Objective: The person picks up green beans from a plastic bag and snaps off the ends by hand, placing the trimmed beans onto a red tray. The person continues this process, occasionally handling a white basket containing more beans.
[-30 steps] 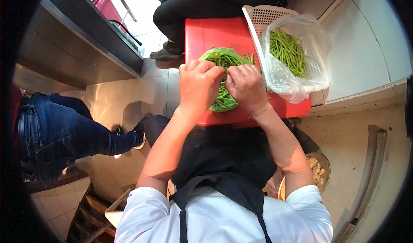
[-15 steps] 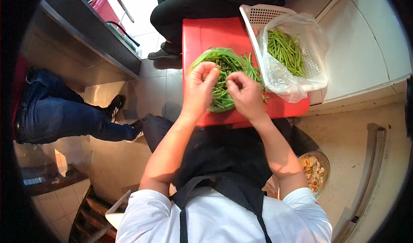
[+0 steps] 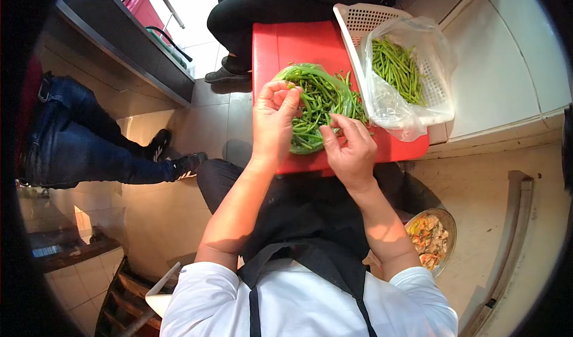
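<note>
My left hand (image 3: 274, 119) is closed in a pinch over the left side of a thin green plastic bag (image 3: 308, 149), with a green bean (image 3: 291, 86) showing at its thumb and fingertips. The bag lies open on a red stool-like surface (image 3: 280, 44) and is full of green beans (image 3: 316, 92). At the bag's lower right hovers my right hand (image 3: 352, 152); its thumb and forefinger stand a little apart, with nothing visible between them. Small bean pieces are scattered on the red surface along the bag's right side.
To the right, a white perforated basket (image 3: 439, 98) holds a clear plastic bag (image 3: 382, 98) with trimmed beans (image 3: 397, 68). A bowl of food scraps (image 3: 430, 238) stands low at right. One person in black sits opposite; another person's jeans (image 3: 89, 140) show at left.
My right hand has drawn down and away from my left, and its fingers have parted. My left hand stays nearly in place. The other person's legs at left have shifted slightly.
</note>
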Demonstrator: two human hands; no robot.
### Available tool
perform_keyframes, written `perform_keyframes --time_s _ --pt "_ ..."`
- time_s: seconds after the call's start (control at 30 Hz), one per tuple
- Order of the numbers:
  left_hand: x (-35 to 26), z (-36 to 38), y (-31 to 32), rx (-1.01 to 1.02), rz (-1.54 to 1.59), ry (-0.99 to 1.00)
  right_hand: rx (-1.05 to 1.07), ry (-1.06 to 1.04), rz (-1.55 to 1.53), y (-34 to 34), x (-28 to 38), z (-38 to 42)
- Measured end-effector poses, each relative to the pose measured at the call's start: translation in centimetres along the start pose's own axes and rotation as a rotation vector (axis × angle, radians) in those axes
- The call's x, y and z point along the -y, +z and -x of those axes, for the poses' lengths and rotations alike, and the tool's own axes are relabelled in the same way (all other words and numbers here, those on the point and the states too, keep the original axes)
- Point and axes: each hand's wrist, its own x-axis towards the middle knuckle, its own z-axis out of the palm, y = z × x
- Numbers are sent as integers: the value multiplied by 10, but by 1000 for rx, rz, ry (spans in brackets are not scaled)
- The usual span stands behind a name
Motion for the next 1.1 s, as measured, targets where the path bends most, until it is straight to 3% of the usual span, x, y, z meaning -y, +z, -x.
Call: perform_keyframes --time_s 0.17,0.3,0.47,0.53,0.67,0.83,1.03,1.1 --pt "-5 10 7 30 -135 153 -89 -166 34 24 3 -15" --pt "-7 17 10 26 -145 189 -92 -166 84 26 4 -21" --pt "2 20 7 67 -95 34 -122 -255 150 26 -3 -25" --pt "-5 19 10 53 -116 -38 -127 -184 49 26 -1 -24" --pt "0 15 7 96 178 -224 -123 -66 -151 22 4 -22" --pt "-7 12 -7 209 302 -450 -75 -59 -151 13 0 -14" --pt "-13 22 -6 388 -127 -646 -2 -349 26 -2 -22 15" --pt "-17 24 -2 491 -253 -661 -29 -322 65 -10 -24 19"
